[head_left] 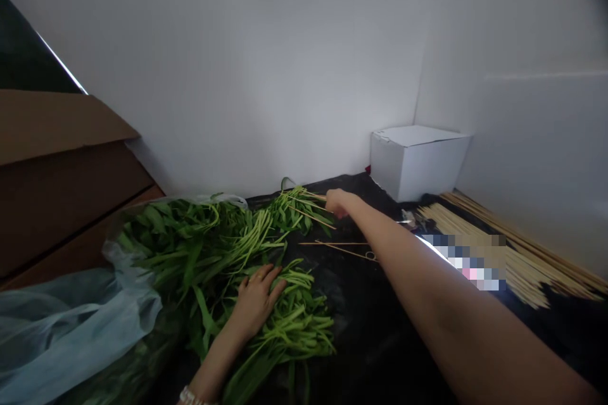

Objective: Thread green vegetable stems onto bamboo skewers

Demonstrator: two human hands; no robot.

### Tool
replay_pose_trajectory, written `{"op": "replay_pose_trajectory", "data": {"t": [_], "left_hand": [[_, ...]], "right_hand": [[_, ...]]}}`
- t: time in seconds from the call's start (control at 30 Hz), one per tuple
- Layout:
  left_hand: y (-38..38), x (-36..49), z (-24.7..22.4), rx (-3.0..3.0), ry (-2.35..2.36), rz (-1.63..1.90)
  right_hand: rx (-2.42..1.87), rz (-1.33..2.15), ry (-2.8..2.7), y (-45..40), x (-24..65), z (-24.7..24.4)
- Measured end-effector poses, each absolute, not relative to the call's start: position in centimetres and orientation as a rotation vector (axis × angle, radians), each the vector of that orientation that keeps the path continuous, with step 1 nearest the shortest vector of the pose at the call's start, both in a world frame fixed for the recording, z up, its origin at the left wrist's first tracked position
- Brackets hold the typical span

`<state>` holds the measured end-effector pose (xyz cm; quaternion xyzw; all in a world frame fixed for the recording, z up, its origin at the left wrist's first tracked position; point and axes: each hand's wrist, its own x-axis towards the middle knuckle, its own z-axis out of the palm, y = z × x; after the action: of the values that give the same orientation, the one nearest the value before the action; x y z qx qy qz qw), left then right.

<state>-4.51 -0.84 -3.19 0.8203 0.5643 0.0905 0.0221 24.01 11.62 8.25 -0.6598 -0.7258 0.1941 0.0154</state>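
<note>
The area beside the bamboo skewers (546,253) is blurred by a pixelated patch (463,262), the fingertips of the right hand (338,202) are hidden behind its knuckles, a small cluster of objects (412,220) cannot be identified, and the cardboard box (57,164) is cut off by the left edge.

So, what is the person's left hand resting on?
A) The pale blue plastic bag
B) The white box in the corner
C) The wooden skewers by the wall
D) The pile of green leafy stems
D: the left hand lies flat with its fingers spread on top of the pile of green leafy stems.
</note>
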Motion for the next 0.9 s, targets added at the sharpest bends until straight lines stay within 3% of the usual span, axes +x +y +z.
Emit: {"op": "replay_pose_trajectory", "data": {"t": [0.13,0.3,0.9], "left_hand": [[-0.7,-4.9,-4.2,2.548,1.767,0.358],[-0.4,-5.5,-5.3,2.564,1.75,0.45],[-0.5,-5.5,-4.8,2.531,1.749,0.46]], "right_hand": [[-2.119,0.169,-2.224,14.7,24.9,7.2],[-2.011,-0.015,-2.323,17.5,21.6,3.2],[-1.861,-0.054,-2.283,13.5,21.4,-1.5]]}}
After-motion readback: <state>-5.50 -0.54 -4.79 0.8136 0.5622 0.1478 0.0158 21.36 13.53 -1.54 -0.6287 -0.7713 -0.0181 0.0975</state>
